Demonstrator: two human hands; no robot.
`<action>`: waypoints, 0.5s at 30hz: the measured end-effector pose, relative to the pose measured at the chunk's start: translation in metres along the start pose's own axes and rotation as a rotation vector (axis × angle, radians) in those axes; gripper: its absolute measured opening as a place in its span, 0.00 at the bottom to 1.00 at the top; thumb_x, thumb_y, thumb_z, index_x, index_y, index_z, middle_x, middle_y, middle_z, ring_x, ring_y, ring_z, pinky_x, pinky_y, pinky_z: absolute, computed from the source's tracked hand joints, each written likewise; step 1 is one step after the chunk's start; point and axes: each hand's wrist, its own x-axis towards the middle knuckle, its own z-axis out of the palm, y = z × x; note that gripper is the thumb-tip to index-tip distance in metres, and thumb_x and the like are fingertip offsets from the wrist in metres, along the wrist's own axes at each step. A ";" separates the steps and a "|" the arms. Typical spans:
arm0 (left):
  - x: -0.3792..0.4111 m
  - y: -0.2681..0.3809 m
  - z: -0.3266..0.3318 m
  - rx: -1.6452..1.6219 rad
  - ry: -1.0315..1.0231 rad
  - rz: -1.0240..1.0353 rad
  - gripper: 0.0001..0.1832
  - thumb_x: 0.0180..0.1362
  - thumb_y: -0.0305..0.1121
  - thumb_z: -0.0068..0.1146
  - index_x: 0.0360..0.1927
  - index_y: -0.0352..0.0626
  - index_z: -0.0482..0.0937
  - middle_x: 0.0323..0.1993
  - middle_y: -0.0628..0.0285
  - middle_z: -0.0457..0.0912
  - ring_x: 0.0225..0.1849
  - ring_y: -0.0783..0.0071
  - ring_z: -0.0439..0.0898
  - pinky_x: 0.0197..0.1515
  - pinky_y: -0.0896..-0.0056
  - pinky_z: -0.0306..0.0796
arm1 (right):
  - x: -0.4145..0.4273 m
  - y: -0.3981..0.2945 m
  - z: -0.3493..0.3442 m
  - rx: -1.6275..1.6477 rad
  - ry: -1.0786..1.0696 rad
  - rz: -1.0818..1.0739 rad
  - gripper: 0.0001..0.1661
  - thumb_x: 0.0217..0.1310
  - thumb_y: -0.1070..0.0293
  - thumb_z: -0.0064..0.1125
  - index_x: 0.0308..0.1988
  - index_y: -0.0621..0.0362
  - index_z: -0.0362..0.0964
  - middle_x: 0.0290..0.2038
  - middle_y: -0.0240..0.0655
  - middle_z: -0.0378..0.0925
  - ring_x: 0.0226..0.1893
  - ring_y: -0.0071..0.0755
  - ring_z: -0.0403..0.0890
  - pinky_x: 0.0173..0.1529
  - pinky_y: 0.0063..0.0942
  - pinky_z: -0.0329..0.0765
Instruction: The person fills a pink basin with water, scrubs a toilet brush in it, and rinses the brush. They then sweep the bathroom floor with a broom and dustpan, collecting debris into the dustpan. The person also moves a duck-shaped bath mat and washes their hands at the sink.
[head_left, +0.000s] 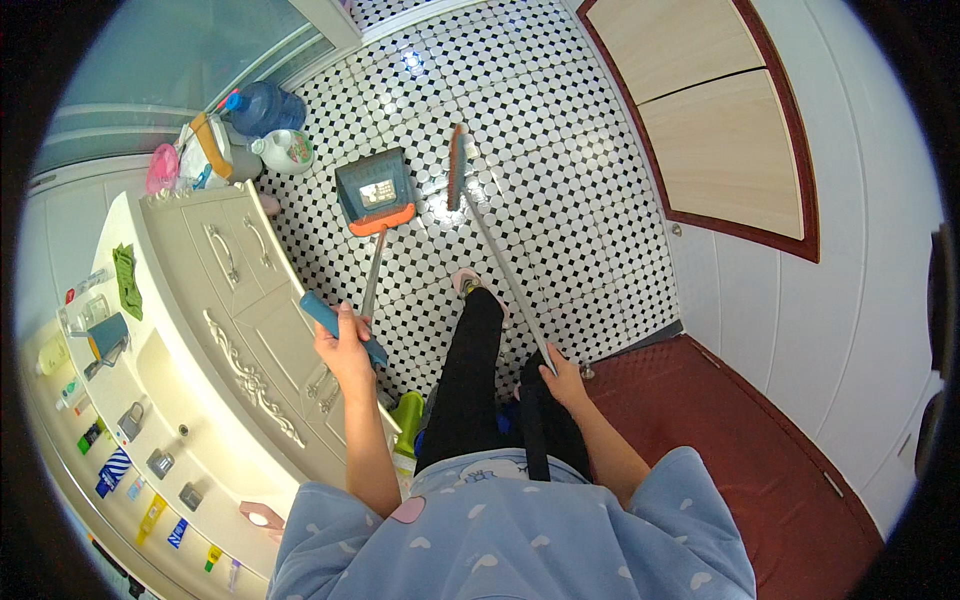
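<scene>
My left hand (346, 343) is closed around the blue grip of a long-handled dustpan (366, 169), beside the front of the vanity cabinet. The pan is grey with an orange toothed edge at its handle side and lies on the tiled floor. A bright reflection or light patch shows inside it. My right hand (564, 381) grasps the grey pole of a broom (501, 259) near my right thigh. The broom's head (456, 166), with reddish-brown bristles, is on the floor to the right of the pan.
A cream vanity cabinet (281, 330) with a washbasin (176, 382) runs along the left. A blue water jug (266, 109), a white plastic bottle (285, 151) and a bin (241, 159) stand beyond it. To the right are a red-brown door (675, 442) and a wood-framed panel (724, 150).
</scene>
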 end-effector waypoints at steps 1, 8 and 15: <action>0.000 -0.001 0.000 0.003 0.009 0.006 0.10 0.56 0.30 0.47 0.21 0.41 0.64 0.10 0.70 0.62 0.13 0.84 0.60 0.28 0.77 0.67 | 0.002 0.000 0.001 -0.019 -0.029 -0.029 0.30 0.51 0.71 0.51 0.55 0.61 0.55 0.45 0.54 0.69 0.47 0.46 0.72 0.48 0.30 0.67; -0.003 0.002 0.006 0.020 0.086 0.050 0.10 0.56 0.29 0.46 0.21 0.41 0.64 0.10 0.69 0.62 0.14 0.84 0.61 0.29 0.76 0.68 | 0.036 0.012 0.036 -0.076 -0.109 -0.227 0.30 0.47 0.74 0.50 0.54 0.52 0.59 0.32 0.51 0.73 0.32 0.55 0.75 0.35 0.38 0.71; -0.011 0.005 0.006 0.041 0.103 0.077 0.08 0.56 0.30 0.47 0.23 0.41 0.66 0.10 0.68 0.63 0.15 0.82 0.63 0.31 0.72 0.68 | 0.043 0.000 0.049 -0.159 -0.224 -0.207 0.32 0.48 0.70 0.50 0.56 0.51 0.54 0.31 0.50 0.73 0.30 0.52 0.75 0.35 0.39 0.71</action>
